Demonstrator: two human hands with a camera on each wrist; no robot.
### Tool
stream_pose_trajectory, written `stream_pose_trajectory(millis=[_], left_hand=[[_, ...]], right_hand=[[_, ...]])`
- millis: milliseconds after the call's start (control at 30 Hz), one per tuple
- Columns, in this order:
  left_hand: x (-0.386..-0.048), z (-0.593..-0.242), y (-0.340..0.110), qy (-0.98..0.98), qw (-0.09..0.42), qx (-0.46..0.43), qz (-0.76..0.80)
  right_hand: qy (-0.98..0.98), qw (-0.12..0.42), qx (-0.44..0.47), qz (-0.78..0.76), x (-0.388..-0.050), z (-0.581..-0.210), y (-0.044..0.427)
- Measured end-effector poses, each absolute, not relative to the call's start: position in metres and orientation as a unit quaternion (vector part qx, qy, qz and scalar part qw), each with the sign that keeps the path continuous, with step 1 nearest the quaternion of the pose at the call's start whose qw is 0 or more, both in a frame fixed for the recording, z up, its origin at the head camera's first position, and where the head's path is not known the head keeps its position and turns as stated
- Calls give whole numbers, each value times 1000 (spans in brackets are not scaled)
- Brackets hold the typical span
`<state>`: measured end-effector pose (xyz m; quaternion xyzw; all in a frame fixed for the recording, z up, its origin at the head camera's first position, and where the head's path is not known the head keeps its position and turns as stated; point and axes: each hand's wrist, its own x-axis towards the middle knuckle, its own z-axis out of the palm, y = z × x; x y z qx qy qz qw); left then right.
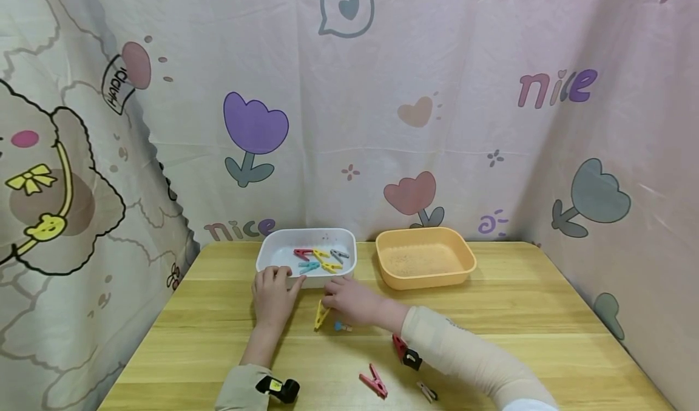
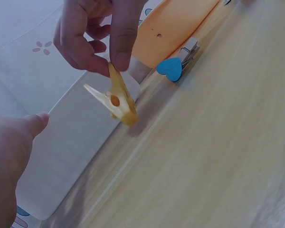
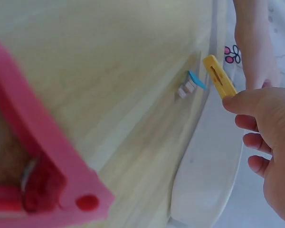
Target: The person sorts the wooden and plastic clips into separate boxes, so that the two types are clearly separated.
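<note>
The left hand (image 1: 273, 300) is partly hidden at the near rim of the white plastic bin (image 1: 277, 253), and whether it is closed on this rim cannot be told. A red clothespin (image 1: 399, 342) is partly covered by the sleeve (image 1: 475, 351). On the counter (image 1: 213, 320), a pink clothespin (image 1: 374, 383), a wooden clip (image 1: 424, 391) and a blue heart clip (image 2: 170, 69) are seen. Before the bin, a yellow clothespin (image 1: 320, 319) is pinched by the right hand (image 1: 354, 300). Coloured clothespins (image 1: 330, 267) are contained inside; an orange bin (image 1: 431, 281) is placed beside it
</note>
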<state>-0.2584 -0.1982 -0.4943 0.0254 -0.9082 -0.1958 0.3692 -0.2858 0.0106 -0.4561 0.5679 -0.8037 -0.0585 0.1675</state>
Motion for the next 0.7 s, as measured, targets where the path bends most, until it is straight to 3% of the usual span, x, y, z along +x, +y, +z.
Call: stream_pose_trajectory(millis=[700], left_hand=[[-260, -498, -199, -901, 386, 16, -199]], right_hand=[[-813, 242, 529, -28, -307, -410, 25]])
